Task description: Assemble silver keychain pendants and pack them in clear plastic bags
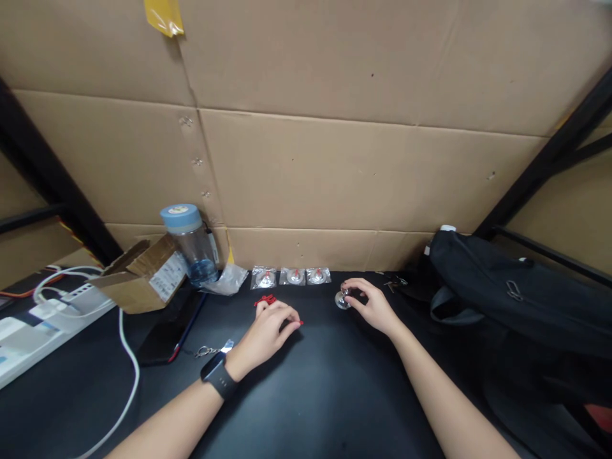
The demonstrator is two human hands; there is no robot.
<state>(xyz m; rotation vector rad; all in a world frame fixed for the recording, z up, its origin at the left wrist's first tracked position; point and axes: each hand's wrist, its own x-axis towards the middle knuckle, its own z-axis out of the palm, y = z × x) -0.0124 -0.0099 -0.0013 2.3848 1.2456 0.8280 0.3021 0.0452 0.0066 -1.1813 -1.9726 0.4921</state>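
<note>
Wearing a black watch (219,376) on L wrist, person has both forearms out over the dark desk (310,408). Key ring (205,351) lies just beside L wrist, outer side.

L hand (272,328): palm down, fingers curled, thumb & fingertips nearly together, apparently pinching red cord (266,299); only a tiny red end shows at the tips, rest is bunched just past the knuckles. R hand (375,309): slightly farther fwd, thumb & index drawn in on shiny disc (341,300) from its R side, other fingers loosely bent; exact grip too small to tell.

Disc sits R of L hand & a bit farther off, bare desk btwn; R hand is nearer, touching it. Disc is round, so no clear long axis; tilt can't tell. Red end points roughly R, twd disc's side; bunch has no single axis I can make out.

Beyond: 3 clear packets (293,276) in a row, each w/ a shiny round & a red bit, along foot of cardboard wall (306,172).
</note>
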